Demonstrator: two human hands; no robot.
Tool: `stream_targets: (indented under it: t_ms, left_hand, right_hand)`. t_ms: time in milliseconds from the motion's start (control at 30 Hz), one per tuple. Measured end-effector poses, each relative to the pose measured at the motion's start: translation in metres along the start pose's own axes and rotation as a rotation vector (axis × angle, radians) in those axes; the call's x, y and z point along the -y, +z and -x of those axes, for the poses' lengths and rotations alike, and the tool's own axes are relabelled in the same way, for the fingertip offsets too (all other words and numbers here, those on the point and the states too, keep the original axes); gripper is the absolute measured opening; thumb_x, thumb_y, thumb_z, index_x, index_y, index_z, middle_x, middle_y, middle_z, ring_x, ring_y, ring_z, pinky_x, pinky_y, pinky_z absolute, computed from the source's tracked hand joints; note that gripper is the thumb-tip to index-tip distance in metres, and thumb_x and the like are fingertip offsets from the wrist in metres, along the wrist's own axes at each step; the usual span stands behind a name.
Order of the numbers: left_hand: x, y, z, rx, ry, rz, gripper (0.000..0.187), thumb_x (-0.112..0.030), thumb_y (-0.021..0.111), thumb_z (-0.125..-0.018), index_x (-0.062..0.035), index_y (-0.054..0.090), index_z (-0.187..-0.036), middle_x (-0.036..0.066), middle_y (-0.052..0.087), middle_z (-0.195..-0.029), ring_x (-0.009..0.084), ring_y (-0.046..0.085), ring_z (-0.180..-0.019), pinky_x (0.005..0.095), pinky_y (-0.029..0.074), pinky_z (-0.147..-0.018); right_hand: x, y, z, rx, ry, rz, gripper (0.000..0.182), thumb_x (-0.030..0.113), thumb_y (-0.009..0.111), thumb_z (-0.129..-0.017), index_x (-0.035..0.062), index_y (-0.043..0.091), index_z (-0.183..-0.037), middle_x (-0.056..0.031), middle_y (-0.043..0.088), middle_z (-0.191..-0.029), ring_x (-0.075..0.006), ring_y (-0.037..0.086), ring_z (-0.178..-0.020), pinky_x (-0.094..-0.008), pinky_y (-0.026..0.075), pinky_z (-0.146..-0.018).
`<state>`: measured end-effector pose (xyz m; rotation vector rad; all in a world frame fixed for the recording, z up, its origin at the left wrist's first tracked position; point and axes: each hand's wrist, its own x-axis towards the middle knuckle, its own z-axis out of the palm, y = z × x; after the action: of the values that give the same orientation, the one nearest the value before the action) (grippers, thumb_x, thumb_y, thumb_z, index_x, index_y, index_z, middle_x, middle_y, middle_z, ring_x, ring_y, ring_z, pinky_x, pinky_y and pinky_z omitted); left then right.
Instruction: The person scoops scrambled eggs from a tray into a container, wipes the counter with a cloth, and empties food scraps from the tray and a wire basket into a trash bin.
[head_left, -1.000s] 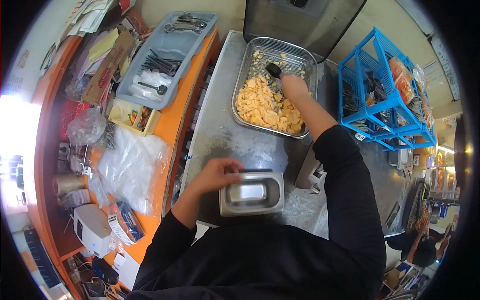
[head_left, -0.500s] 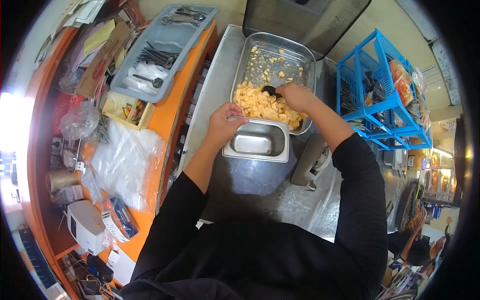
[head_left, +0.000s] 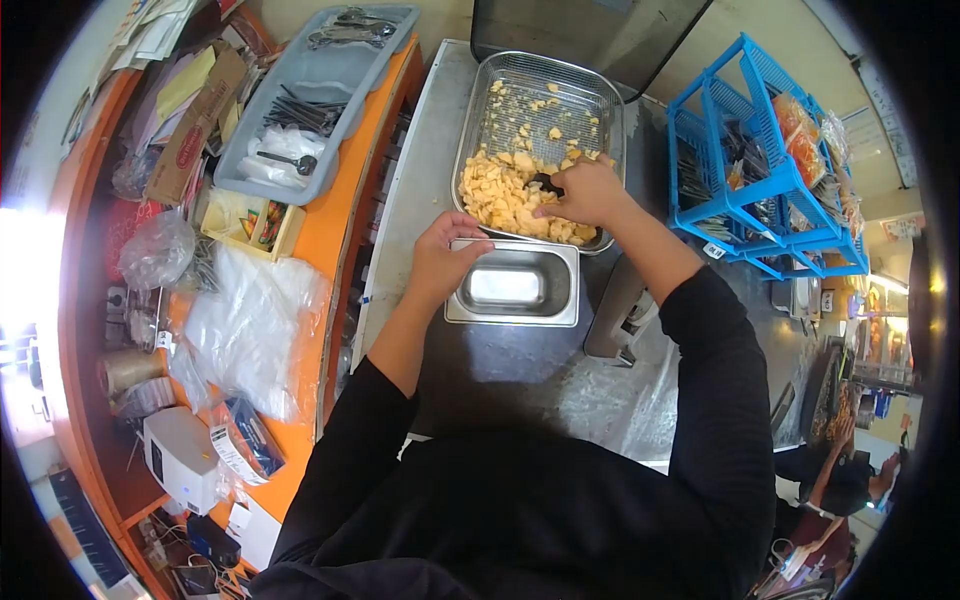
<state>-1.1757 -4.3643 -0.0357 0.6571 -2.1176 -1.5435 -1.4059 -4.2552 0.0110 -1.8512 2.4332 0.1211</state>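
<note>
A wire mesh basket tray holds a heap of pale yellow chunks, piled toward its near end. My right hand is closed round a black scoop whose end sits among the chunks; its handle is mostly hidden by my fingers. Just in front of the basket stands a small rectangular stainless steel pan with only bare metal showing inside. My left hand pinches the pan's far left corner between thumb and fingers.
A grey tape dispenser-like device stands right of the pan on the metal table. Beyond it is a blue plastic rack with packets. To the left, an orange counter carries a grey cutlery tray and plastic bags. Another person is at far right.
The black scoop and my right hand have shifted slightly within the heap, the thumb now lower over the chunks. My left hand stays at the pan's corner. The whole view has shifted a little.
</note>
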Motion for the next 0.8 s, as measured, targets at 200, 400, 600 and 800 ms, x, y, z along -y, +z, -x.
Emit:
stream_targets:
  t_ms: [200, 400, 600, 800]
  left_hand:
    - [-0.012, 0.013, 0.01, -0.023, -0.048, -0.021, 0.038, -0.005, 0.074, -0.074, -0.0033, 0.055, -0.106, 0.005, 0.063, -0.091, 0.0109, 0.059, -0.086, 0.0234, 0.046, -0.076]
    - [0.012, 0.003, 0.038, -0.045, -0.194, 0.295, 0.053, -0.018, 0.07, -0.08, -0.0051, 0.045, -0.125, 0.008, 0.051, -0.119, 0.0156, 0.052, -0.104, 0.0289, 0.043, -0.085]
    - [0.029, 0.006, 0.077, 0.107, 0.036, 0.338, 0.115, -0.043, 0.085, -0.056, -0.0062, 0.016, -0.141, 0.015, 0.03, -0.14, 0.0274, 0.031, -0.13, 0.0401, 0.027, -0.106]
    - [0.038, 0.02, 0.083, 0.168, 0.158, 0.349, 0.146, -0.044, 0.092, -0.037, -0.0056, -0.001, -0.143, 0.018, 0.022, -0.144, 0.0296, 0.024, -0.134, 0.0423, 0.022, -0.109]
  right_hand:
    - [0.001, 0.002, 0.006, -0.036, 0.198, -0.147, 0.069, 0.073, 0.061, -0.064, 0.0068, 0.069, -0.081, -0.0128, 0.064, -0.067, -0.0292, 0.065, -0.071, -0.0417, 0.047, -0.073]
    - [-0.019, -0.001, 0.009, 0.034, 0.494, -0.381, 0.073, 0.073, 0.061, -0.062, 0.0051, 0.07, -0.09, -0.0171, 0.067, -0.081, -0.0306, 0.066, -0.08, -0.0388, 0.05, -0.072]
    - [-0.036, 0.008, 0.012, -0.075, 0.535, -0.58, 0.076, 0.071, 0.066, -0.063, -0.0027, 0.069, -0.08, -0.0198, 0.064, -0.069, -0.0293, 0.065, -0.068, -0.0369, 0.049, -0.066]
    - [-0.009, -0.034, 0.05, 0.01, 0.315, -0.711, 0.051, 0.049, 0.059, -0.083, -0.0017, 0.064, -0.081, -0.0174, 0.06, -0.067, -0.0267, 0.062, -0.067, -0.0384, 0.046, -0.064]
